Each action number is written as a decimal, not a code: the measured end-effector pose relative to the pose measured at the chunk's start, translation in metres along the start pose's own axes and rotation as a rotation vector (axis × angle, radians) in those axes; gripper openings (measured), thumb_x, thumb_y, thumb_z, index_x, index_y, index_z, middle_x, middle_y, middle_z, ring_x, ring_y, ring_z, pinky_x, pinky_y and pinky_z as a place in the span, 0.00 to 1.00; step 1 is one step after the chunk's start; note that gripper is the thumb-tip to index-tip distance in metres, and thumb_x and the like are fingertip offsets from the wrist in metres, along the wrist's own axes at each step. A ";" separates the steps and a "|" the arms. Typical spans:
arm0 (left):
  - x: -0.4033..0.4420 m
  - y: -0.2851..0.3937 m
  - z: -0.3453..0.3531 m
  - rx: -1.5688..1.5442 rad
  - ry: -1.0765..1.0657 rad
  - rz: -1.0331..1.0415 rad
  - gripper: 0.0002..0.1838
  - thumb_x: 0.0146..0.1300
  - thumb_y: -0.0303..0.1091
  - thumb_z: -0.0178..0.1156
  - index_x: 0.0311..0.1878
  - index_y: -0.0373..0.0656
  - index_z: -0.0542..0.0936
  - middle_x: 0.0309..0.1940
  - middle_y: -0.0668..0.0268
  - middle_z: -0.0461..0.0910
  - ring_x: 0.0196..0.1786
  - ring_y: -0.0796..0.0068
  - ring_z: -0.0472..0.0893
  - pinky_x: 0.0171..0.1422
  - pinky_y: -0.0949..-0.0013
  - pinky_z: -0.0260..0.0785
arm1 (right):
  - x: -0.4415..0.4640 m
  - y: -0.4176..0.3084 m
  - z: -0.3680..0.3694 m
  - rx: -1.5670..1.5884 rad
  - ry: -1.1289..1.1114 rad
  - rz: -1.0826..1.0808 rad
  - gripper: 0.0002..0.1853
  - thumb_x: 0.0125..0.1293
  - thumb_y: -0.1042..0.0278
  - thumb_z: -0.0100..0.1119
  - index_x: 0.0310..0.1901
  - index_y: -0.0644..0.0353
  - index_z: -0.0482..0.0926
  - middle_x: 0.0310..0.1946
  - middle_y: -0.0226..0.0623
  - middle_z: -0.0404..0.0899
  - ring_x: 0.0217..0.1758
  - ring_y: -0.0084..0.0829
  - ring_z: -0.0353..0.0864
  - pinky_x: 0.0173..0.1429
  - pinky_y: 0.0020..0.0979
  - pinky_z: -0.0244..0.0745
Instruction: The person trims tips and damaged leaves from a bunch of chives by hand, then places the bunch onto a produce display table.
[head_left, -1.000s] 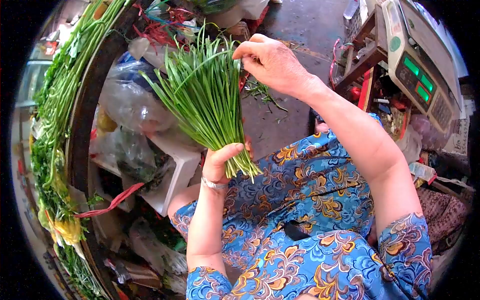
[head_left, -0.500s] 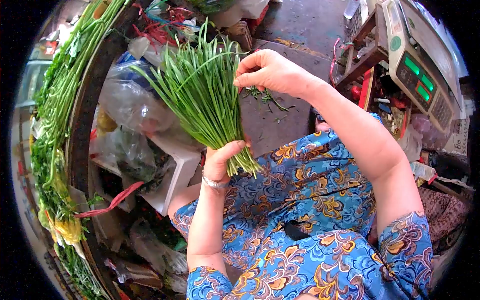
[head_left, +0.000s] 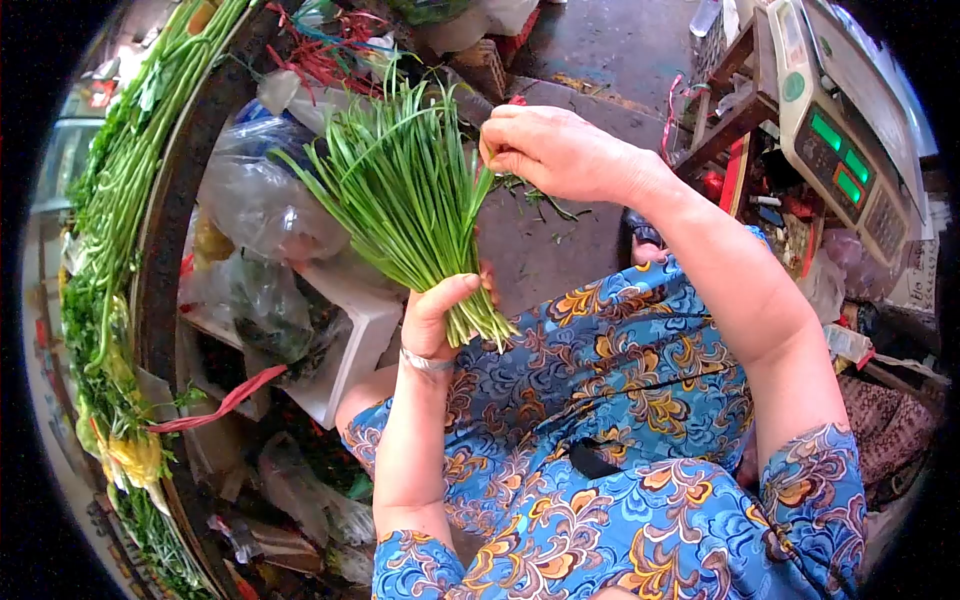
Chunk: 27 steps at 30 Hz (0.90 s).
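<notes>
"Where are the garlic chives (head_left: 405, 190)?"

"Up in front of the person's lap, above the blue patterned dress (head_left: 640, 410). The leaf tips fan away from the body and the pale stem ends point back toward it."

"And the hands?"

"The left hand (head_left: 437, 310), with a silvery bracelet (head_left: 427, 361) at the wrist, is wrapped around the stems, thumb across the front. The right hand (head_left: 545, 150) has thumb and fingertips pressed together at the bunch's right edge, pinching a leaf blade (head_left: 483, 185) there."

"Anything to read round here?"

"The electronic scale (head_left: 800, 50) on the right has three green-lit displays (head_left: 826, 130), but I can't make out the digits. A round green sticker (head_left: 793, 87) sits on its casing, too small to read. Below, a pale panel (head_left: 918, 255) carries dark characters, sideways and blurred."

"What's on the left?"

"Clear plastic bags (head_left: 265, 200) beside a white box (head_left: 350, 360), and a red strip (head_left: 220, 403) near long-stemmed greens (head_left: 110, 220)."
</notes>
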<state>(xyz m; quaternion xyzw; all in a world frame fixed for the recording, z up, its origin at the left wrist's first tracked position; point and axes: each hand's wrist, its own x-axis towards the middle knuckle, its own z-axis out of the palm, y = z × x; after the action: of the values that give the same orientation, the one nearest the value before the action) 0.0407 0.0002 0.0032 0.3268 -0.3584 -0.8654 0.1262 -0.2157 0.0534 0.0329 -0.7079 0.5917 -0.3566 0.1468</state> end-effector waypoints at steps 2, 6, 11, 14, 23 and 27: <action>0.000 0.000 0.002 0.008 -0.011 0.051 0.26 0.56 0.29 0.63 0.59 0.40 0.70 0.34 0.59 0.78 0.33 0.62 0.79 0.38 0.59 0.75 | 0.002 0.004 0.002 0.084 0.100 -0.056 0.06 0.68 0.69 0.55 0.39 0.63 0.74 0.34 0.42 0.75 0.42 0.45 0.76 0.49 0.40 0.72; -0.001 0.001 0.002 0.005 -0.027 0.042 0.26 0.56 0.29 0.63 0.59 0.40 0.70 0.34 0.59 0.78 0.33 0.62 0.78 0.38 0.59 0.75 | 0.005 -0.001 0.000 0.176 0.097 0.004 0.07 0.68 0.69 0.55 0.38 0.64 0.74 0.32 0.42 0.76 0.38 0.40 0.76 0.46 0.37 0.72; -0.002 0.003 0.003 -0.004 -0.029 0.048 0.21 0.56 0.30 0.64 0.53 0.36 0.73 0.32 0.60 0.78 0.33 0.64 0.79 0.37 0.60 0.75 | 0.007 -0.005 -0.001 0.376 0.069 0.226 0.10 0.63 0.68 0.61 0.34 0.68 0.79 0.30 0.50 0.81 0.34 0.38 0.81 0.41 0.37 0.73; -0.002 0.002 0.003 -0.018 -0.001 0.021 0.18 0.56 0.30 0.64 0.49 0.34 0.75 0.32 0.60 0.78 0.32 0.64 0.79 0.37 0.61 0.75 | 0.008 -0.007 -0.001 0.235 -0.064 0.343 0.08 0.68 0.67 0.56 0.39 0.65 0.75 0.30 0.43 0.77 0.35 0.37 0.76 0.42 0.37 0.71; -0.003 0.008 0.009 -0.002 -0.071 0.104 0.35 0.53 0.26 0.64 0.66 0.35 0.66 0.34 0.58 0.80 0.33 0.67 0.81 0.40 0.66 0.77 | 0.000 0.003 0.005 -0.111 0.028 0.260 0.08 0.66 0.68 0.55 0.41 0.63 0.75 0.38 0.46 0.76 0.47 0.49 0.77 0.51 0.43 0.72; -0.003 0.005 0.007 0.000 -0.112 0.080 0.36 0.53 0.29 0.63 0.68 0.37 0.64 0.33 0.59 0.77 0.32 0.66 0.79 0.38 0.63 0.74 | -0.002 0.021 0.010 -0.140 0.145 0.223 0.10 0.64 0.71 0.57 0.45 0.64 0.78 0.39 0.45 0.78 0.47 0.47 0.79 0.52 0.41 0.73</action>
<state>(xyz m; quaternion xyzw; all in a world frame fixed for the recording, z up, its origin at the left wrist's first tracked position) 0.0385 0.0018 0.0121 0.2632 -0.3775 -0.8766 0.1405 -0.2249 0.0479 0.0119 -0.6185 0.6993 -0.3462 0.0924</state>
